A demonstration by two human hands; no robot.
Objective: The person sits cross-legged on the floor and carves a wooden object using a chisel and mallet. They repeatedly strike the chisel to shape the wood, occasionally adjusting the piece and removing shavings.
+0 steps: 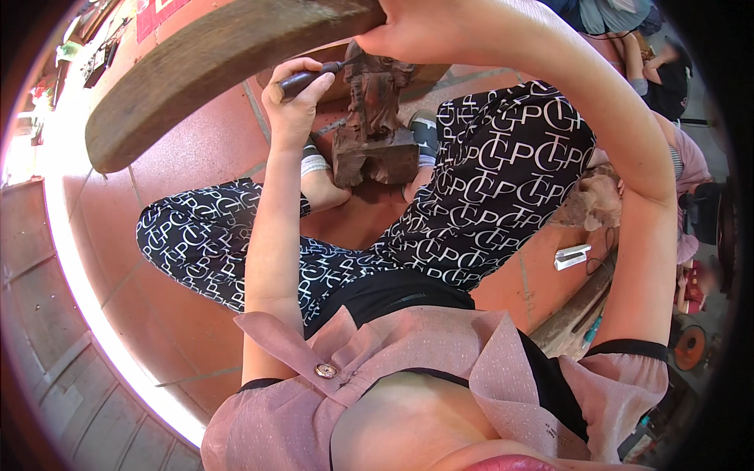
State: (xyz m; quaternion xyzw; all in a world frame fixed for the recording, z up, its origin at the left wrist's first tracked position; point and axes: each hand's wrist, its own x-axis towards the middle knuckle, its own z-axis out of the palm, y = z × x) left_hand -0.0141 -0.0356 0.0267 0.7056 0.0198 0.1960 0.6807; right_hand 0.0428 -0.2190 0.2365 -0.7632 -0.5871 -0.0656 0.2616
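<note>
Evidently the left hand is gripping a chisel against the wooden figure (mid-carving, I judge), the right hand grasping the raised wooden mallet, so a controlled downward strike seems due.

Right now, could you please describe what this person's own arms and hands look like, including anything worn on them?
Both forearms are bare, with no gloves. The left hand and right hand show no rings or watch that I can make out. Each upper arm ends in a short, loose dusty-pink fabric sleeve with a wide turned-back cuff over a thin black band; the left cuff carries one round metallic button.
</note>
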